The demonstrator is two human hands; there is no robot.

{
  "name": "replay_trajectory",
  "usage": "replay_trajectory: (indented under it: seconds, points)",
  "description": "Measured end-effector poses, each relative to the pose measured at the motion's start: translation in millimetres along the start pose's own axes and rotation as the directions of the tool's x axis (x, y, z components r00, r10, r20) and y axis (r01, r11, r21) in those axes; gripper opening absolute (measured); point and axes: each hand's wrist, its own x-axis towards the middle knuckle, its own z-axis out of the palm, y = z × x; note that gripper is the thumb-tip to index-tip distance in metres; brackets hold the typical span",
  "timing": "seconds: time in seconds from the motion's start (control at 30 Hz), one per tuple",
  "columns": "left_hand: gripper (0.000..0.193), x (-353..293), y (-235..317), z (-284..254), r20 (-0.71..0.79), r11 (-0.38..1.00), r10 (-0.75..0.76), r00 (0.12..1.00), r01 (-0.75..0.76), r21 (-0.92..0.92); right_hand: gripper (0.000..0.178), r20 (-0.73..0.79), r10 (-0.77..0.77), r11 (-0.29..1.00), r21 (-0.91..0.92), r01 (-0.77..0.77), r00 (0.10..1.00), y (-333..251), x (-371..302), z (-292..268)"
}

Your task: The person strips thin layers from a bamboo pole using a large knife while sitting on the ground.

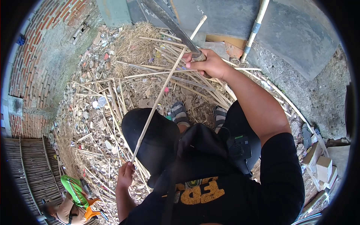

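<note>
My left hand [126, 174] is closed around the lower end of a long, thin bamboo strip [155, 105]. The strip slants up across my bent left knee and past my right hand, with its far end beyond it. My right hand [206, 64] grips the handle of a machete [169, 25], whose dark, worn blade points up and to the left. The strip runs close by the fingers of my right hand; whether they touch it I cannot tell. Below that hand lies a loose pile of split bamboo strips [187, 80], in front of my sandalled feet.
Rubble and more strips [108, 127] cover the ground at left, with dry straw [137, 45] ahead. A brick wall [41, 56] stands at left. Grey panels [225, 18] and a pole [255, 32] are ahead. Another person [73, 212] sits at lower left. Blocks [324, 169] lie at right.
</note>
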Motion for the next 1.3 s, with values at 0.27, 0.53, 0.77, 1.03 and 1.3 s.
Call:
replay_trajectory:
  seconds: [0.27,0.53,0.77,1.03,1.3]
  points:
    - [0.043,3.7,-3.7,-4.7,0.004,0.996,-0.021,1.0,0.021,0.083,0.016,0.031,-0.13,0.991,0.046,0.129,0.991,2.6,3.0,-1.1]
    - [0.033,1.8,10.6,7.0,-0.069,0.968,0.096,0.993,-0.077,0.24,0.014,0.046,-0.144,0.986,0.098,0.139,0.989,-4.8,0.2,0.7]
    - [0.042,5.4,36.2,41.2,-0.062,0.796,0.379,0.923,-0.291,0.531,0.015,0.062,-0.142,0.988,0.067,0.138,0.988,-9.7,-3.7,2.3]
    - [0.043,12.9,37.7,37.8,-0.066,0.85,0.327,0.943,-0.263,0.457,0.026,0.133,-0.041,0.985,-0.16,0.062,0.99,-14.2,-11.2,10.8]
    - [0.043,10.7,17.1,24.7,-0.131,0.825,0.415,0.9,-0.312,0.471,0.027,0.101,-0.228,0.747,-0.62,0.24,0.968,-4.9,-8.8,0.8]
